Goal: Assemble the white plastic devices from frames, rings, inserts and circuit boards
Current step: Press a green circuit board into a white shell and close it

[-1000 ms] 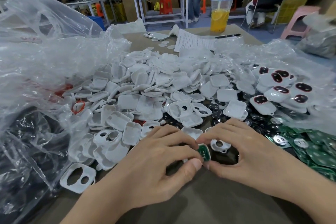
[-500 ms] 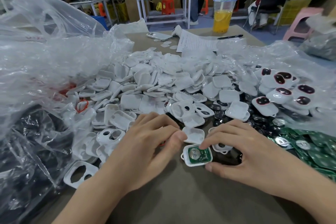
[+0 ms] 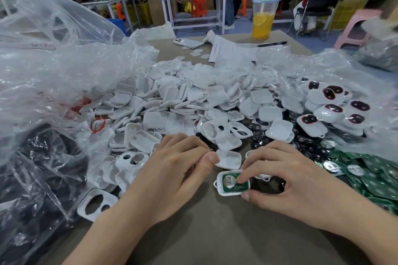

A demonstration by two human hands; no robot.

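Lying flat on the matte grey-brown table [image 3: 215, 239], a rounded-rectangle white shell [image 3: 231, 183] of smooth plastic holds a green board [image 3: 233, 183] with a round silvery contact at its left half. The right hand [image 3: 286, 180] pinches this shell: the forefinger tip presses down on the board's right part, the thumb tip touches the shell's near right corner, and the other fingers curl loosely behind, over dark round parts. The shell has a small loop lug on its left edge.

The left hand [image 3: 172, 170] rests knuckles-up just left of the shell, not touching it. Its fingers are curled in, and the thumb tip meets the left rim of a shallow white tray [image 3: 229, 159] that lies just beyond the shell, hollow side up. Whether the curled fingers hold anything beneath them cannot be told.

Beyond both hands spreads a heap of glossy white covers [image 3: 172, 97], thin, rounded-cornered, many with raised rims. Left of the left wrist lies a white frame [image 3: 97, 204] with two oval cut-outs. Right of the right hand, green boards [image 3: 379, 180] lie overlapping; beyond them sit finished white units [image 3: 336, 105] with dark, red-edged oval windows. Black shiny discs [image 3: 257, 135] are scattered beyond the right fingers. Crinkled clear plastic bags [image 3: 53, 66] flank the heap on the left, with more clear film at right.
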